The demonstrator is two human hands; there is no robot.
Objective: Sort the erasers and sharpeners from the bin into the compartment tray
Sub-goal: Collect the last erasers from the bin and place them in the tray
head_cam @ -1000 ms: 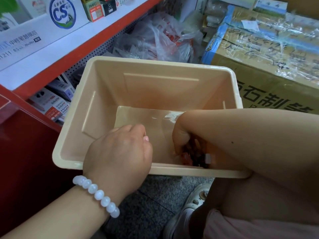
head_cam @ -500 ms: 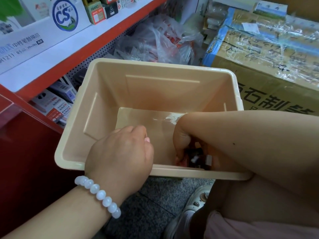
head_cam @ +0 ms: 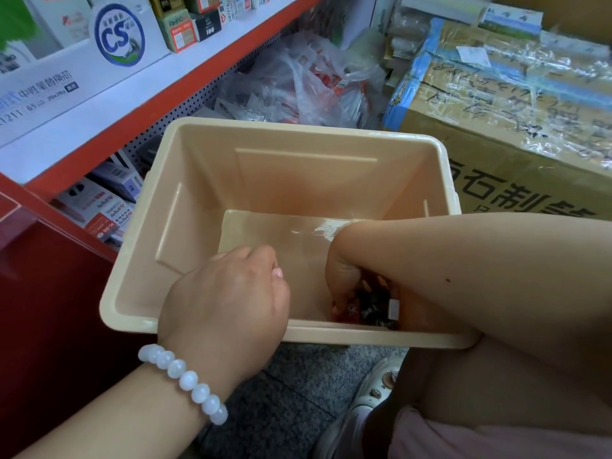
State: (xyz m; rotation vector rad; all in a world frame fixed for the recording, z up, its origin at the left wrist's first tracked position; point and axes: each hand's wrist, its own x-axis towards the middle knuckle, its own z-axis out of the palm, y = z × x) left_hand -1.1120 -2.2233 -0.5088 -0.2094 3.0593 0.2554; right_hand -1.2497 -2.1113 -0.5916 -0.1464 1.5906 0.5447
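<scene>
The bin, a beige plastic tub, sits tilted between a red shelf and a taped cardboard box. On the shelf, beyond the left fingers, a white carton carries a round "CS" logo and the print "1211". The left hand, with a bracelet of pale beads at its wrist, grips the bin's near rim with curled fingers. To the right, the right hand reaches into the bin's near corner, fingers curled down around a small heap of dark and red items; whether they pinch one I cannot tell. The box beyond shows large printed Chinese characters.
</scene>
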